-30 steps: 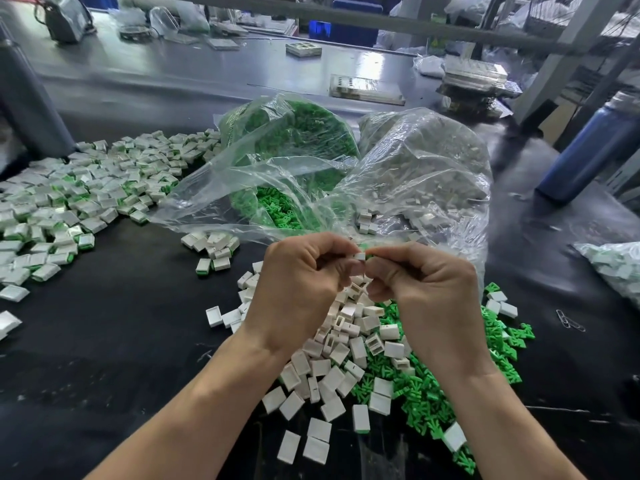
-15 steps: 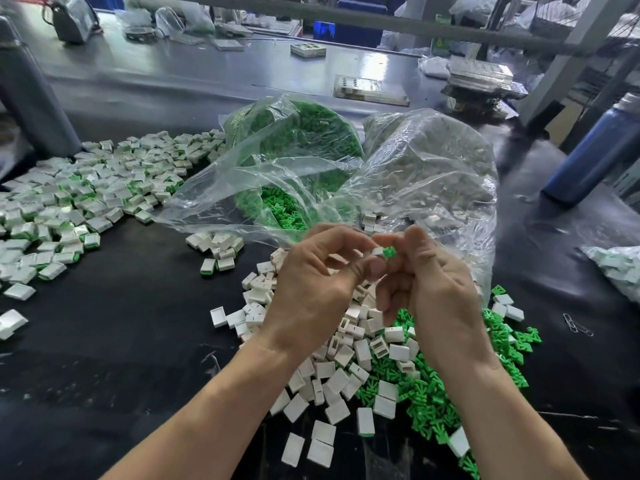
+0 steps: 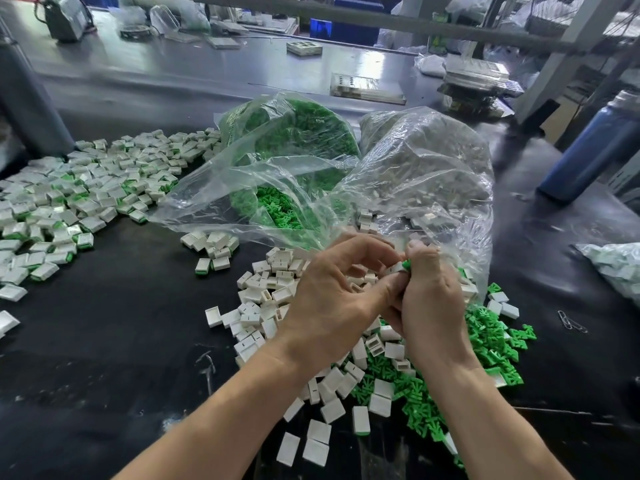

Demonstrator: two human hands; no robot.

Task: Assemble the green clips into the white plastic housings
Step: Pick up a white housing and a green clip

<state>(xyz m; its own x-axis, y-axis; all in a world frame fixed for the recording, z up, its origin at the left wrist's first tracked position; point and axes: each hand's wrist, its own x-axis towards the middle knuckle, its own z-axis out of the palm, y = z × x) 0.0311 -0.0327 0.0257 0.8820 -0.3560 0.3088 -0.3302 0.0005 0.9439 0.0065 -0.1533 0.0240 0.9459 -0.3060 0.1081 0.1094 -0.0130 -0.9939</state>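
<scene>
My left hand (image 3: 332, 303) pinches a small white housing (image 3: 394, 269) between thumb and fingertips above the table's middle. My right hand (image 3: 429, 306) meets it from the right, its thumb and fingers pinching a green clip (image 3: 406, 264) at the housing's end. Below the hands lies a pile of loose white housings (image 3: 263, 303). Loose green clips (image 3: 485, 341) spread to the right of that pile. How far the clip sits inside the housing is hidden by my fingers.
Finished white-and-green pieces (image 3: 69, 206) cover the left of the black table (image 3: 104, 358). Two open clear bags stand behind my hands, one with green clips (image 3: 298, 140), one with white housings (image 3: 426, 168). A blue bottle (image 3: 595, 150) stands at far right, paper clips (image 3: 571, 322) nearby.
Both hands have shifted slightly right and down. The green clip now shows between the right thumb and the housing, where earlier only white was visible at the fingertips.
</scene>
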